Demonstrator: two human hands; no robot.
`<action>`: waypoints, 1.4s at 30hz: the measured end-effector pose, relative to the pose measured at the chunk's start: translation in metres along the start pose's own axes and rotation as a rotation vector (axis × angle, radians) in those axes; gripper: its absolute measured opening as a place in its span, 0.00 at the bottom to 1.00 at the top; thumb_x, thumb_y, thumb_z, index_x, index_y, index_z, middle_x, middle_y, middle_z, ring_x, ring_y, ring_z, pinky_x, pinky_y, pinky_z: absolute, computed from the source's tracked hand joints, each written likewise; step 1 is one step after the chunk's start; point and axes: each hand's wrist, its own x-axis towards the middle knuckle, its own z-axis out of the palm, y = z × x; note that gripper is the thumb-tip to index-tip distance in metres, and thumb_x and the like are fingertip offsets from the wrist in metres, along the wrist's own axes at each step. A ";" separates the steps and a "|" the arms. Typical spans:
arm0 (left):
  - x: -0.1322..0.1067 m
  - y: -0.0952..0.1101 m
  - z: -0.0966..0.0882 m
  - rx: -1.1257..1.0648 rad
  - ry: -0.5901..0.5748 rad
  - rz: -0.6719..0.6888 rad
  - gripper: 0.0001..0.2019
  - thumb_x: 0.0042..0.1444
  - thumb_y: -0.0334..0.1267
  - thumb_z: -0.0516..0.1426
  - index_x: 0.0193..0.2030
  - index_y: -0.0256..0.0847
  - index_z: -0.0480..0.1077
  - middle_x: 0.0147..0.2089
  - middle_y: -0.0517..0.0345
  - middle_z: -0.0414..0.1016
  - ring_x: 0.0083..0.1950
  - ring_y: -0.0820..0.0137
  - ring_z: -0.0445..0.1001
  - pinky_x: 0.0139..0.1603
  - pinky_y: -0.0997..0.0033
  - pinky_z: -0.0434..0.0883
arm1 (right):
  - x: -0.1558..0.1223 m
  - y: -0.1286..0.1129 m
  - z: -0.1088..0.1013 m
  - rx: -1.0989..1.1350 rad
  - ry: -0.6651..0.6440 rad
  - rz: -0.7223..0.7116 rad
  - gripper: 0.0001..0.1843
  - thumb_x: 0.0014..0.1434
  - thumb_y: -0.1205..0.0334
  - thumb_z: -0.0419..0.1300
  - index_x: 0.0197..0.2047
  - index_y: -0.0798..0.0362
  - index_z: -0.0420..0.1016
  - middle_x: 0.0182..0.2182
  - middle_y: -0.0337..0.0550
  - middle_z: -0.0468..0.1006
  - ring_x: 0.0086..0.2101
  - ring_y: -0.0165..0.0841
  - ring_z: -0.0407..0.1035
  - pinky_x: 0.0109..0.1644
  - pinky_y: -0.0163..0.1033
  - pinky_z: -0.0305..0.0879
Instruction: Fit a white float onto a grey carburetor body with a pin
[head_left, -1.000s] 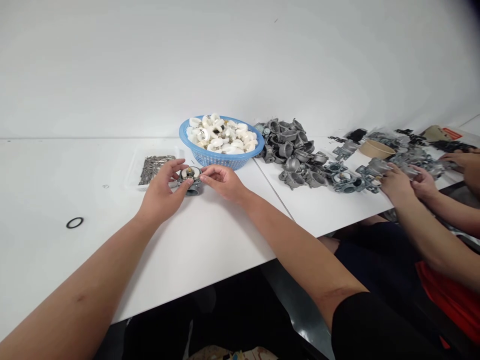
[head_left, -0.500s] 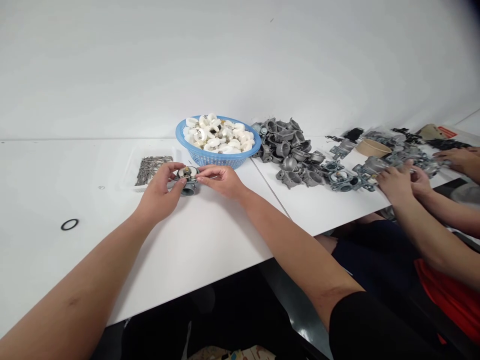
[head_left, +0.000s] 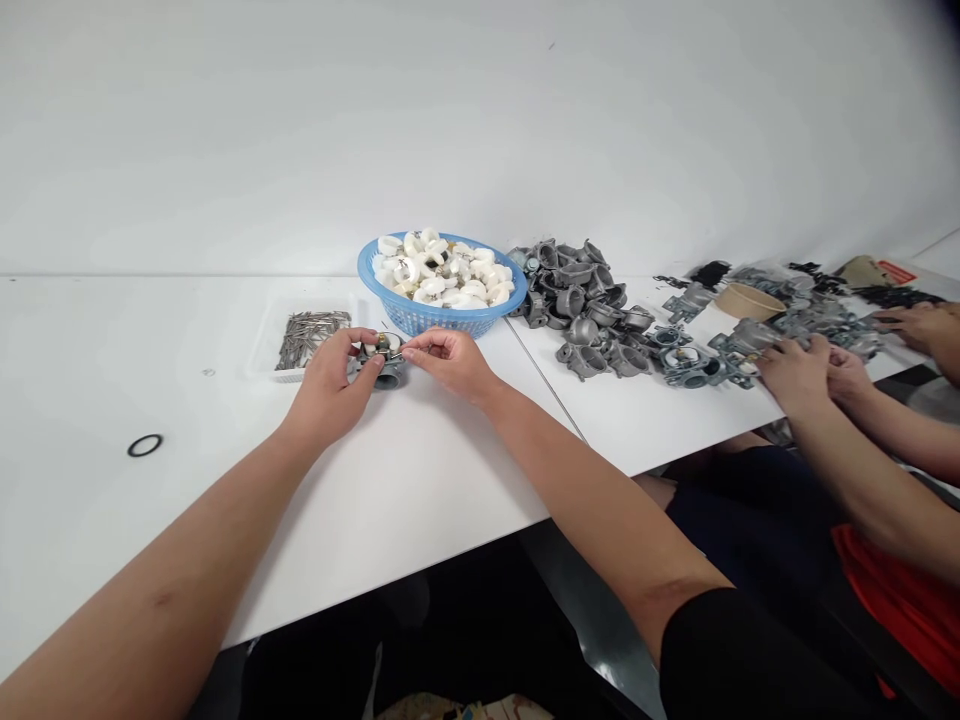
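Along the white tabletop (head_left: 150, 520), a blue plastic basket (head_left: 442, 328) of white parts (head_left: 439, 270) sits just behind your work. Your left grip (head_left: 328, 382) closes around a die-cast carburetor body (head_left: 386, 374), steadying it for your right grip (head_left: 450, 365), pinched narrow at its top.

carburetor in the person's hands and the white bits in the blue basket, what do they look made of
The carburetor looks like cast aluminium or a similar alloy: dull grey, matte and unpainted, with a slightly rough cast surface. The exact metal can't be told by eye. The white pieces look like moulded plastic, being smooth, evenly white and softly shiny, though that's hard to confirm from here.
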 end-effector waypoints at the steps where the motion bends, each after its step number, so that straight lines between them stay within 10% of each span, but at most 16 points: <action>1: 0.000 0.000 0.001 0.001 0.006 0.010 0.18 0.61 0.49 0.54 0.53 0.44 0.67 0.60 0.51 0.71 0.58 0.57 0.69 0.62 0.52 0.66 | 0.000 0.001 0.001 -0.002 -0.001 0.012 0.15 0.54 0.49 0.68 0.38 0.52 0.83 0.32 0.39 0.77 0.26 0.26 0.62 0.29 0.34 0.58; 20: 0.000 0.001 0.000 0.004 0.025 0.073 0.09 0.62 0.45 0.54 0.46 0.48 0.69 0.57 0.57 0.74 0.60 0.58 0.69 0.60 0.51 0.66 | -0.001 -0.006 0.004 0.290 0.048 0.024 0.14 0.50 0.52 0.72 0.36 0.52 0.81 0.36 0.41 0.82 0.38 0.30 0.73 0.48 0.39 0.68; 42: -0.001 0.004 0.000 0.107 0.073 0.151 0.06 0.62 0.40 0.55 0.43 0.46 0.69 0.51 0.56 0.76 0.52 0.61 0.72 0.52 0.58 0.68 | -0.003 -0.015 0.009 0.341 0.074 0.078 0.08 0.46 0.61 0.72 0.32 0.52 0.83 0.30 0.38 0.82 0.34 0.28 0.73 0.42 0.34 0.69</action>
